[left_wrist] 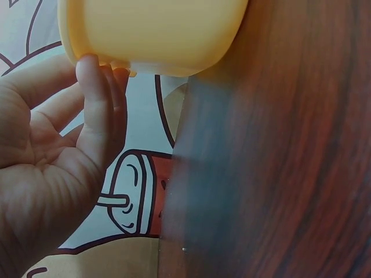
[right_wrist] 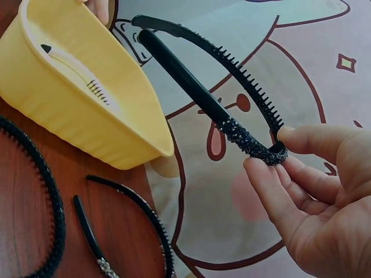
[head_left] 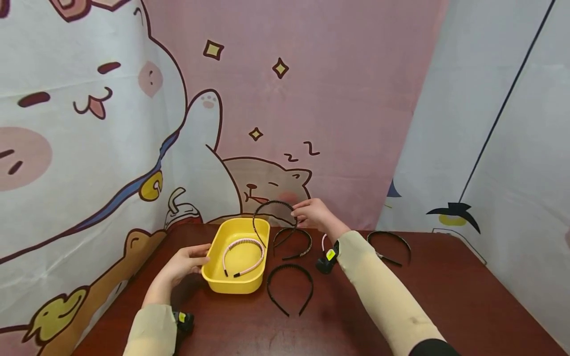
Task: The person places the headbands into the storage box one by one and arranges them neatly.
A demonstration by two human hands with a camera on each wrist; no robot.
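Observation:
My right hand pinches a black headband by its bead-covered top between thumb and fingers. The headband is raised, its two ends pointing toward a yellow plastic basin. In the right wrist view, small comb teeth show along its inner side. My left hand grips the basin at its left side, with fingers against the wall. Inside the basin lies a pink headband with dark tips and comb teeth.
Right of the basin, a black headband and another with a shiny decoration lie on the brown table. One more black headband lies farther right. A pink curved piece shows beside my right wrist. Cartoon-printed cloth stands behind.

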